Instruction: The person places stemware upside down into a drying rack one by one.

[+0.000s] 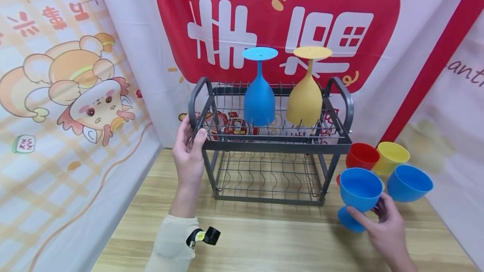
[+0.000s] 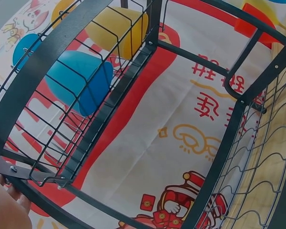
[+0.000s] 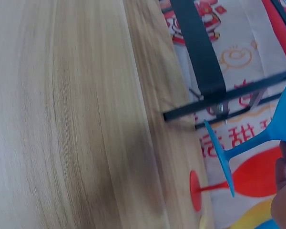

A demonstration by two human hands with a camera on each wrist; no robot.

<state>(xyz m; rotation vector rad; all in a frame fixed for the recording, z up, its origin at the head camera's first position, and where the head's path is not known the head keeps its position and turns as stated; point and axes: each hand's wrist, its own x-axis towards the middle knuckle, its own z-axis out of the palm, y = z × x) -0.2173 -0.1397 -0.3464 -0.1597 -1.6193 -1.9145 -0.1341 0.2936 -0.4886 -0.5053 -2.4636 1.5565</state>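
Left hand [image 1: 189,154] grips my dish rack's [image 1: 272,146] end frame, steadying it, while right hand [image 1: 385,230] pinches the blue goblet's [image 1: 359,196] stem, bowl upward, clear of the table [image 1: 264,238].

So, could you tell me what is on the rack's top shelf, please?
On the rack top shelf stand two goblets upside down: a blue one and a yellow one, feet up. The left hand grips its left end. Their rims are hidden behind the wires.
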